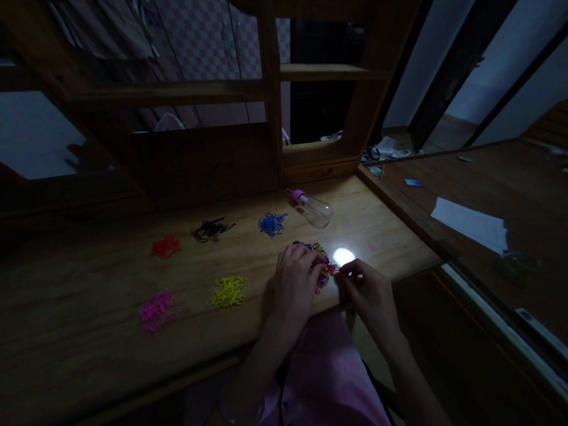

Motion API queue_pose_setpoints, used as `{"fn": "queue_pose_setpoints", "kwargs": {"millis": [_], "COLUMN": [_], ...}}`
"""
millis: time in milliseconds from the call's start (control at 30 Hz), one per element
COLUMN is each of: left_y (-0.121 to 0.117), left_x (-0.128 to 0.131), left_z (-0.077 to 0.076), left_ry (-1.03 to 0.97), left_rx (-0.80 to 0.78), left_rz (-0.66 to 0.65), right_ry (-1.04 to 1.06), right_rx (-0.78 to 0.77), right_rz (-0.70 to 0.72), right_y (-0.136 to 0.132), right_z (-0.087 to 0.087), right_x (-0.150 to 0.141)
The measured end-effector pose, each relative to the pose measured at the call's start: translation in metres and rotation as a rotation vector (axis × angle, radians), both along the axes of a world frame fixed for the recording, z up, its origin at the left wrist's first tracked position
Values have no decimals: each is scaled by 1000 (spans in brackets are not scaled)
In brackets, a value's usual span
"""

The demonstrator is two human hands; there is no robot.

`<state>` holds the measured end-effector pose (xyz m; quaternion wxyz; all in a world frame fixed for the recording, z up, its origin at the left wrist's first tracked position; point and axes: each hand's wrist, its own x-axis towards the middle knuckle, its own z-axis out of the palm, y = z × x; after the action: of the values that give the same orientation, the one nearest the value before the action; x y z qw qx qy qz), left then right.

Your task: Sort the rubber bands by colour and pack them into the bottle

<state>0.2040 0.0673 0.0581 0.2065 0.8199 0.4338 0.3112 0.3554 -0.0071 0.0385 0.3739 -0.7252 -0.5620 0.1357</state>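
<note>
On a pale wooden desk with a visible grain (pixel 84 279), six groups of small, thin pieces, their material not discernible, are shown. The multicoloured heap of small pieces (pixel 324 277) is situated near the front edge, between the two bare hands. It is partly covered by the left hand (pixel 294 275), which is laid palm down with its fingers curved over the heap; whether a piece is grasped beneath them cannot be told. The thumb and forefinger of the right hand (pixel 372 291) are brought together at a small red piece (pixel 334 270) on the heap's right side; whether it is firmly pinched cannot be told. To the left, five single-coloured piles are spread apart: red (pixel 165 246), black (pixel 211 230) and blue (pixel 272 224) in the far row, bright pink (pixel 156 309) and yellow (pixel 228 291) in the near row. Beyond the hands, a clear, bulb-shaped bottle with a pink cap (pixel 319 213) is laid on its side, near the blue pile. A bright white spot of light (pixel 343 256) is cast just beside the heap.
</note>
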Motion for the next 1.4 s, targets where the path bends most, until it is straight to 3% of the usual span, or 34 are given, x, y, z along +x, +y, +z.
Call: {"fn": "queue_pose_setpoints", "kwargs": {"millis": [300,433,633,867,1167,1267,1400], "left_y": [-8,-4,10,26,43,44,41], "left_x": [23,25,15,-1,-22,-25,-25], "left_z": [-8,-7,-5,-4,-3,-4,-2], "left_ry": [278,306,11,-479,-858,-934,-981], "left_rx": [79,93,-92,-562,-684,-773,-814], "left_rz": [9,-4,-36,-20,64,66,48], "right_ry": [44,59,70,89,219,294,591], "right_rx": [24,38,43,60,105,155,214], "right_rz": [3,7,10,27,-12,-2,84], "right_y": [-4,-5,-4,2,11,16,29], "right_z": [-5,-8,-11,-13,-10,0,20], "right_x": [1,1,1,-4,-7,-11,-25]}}
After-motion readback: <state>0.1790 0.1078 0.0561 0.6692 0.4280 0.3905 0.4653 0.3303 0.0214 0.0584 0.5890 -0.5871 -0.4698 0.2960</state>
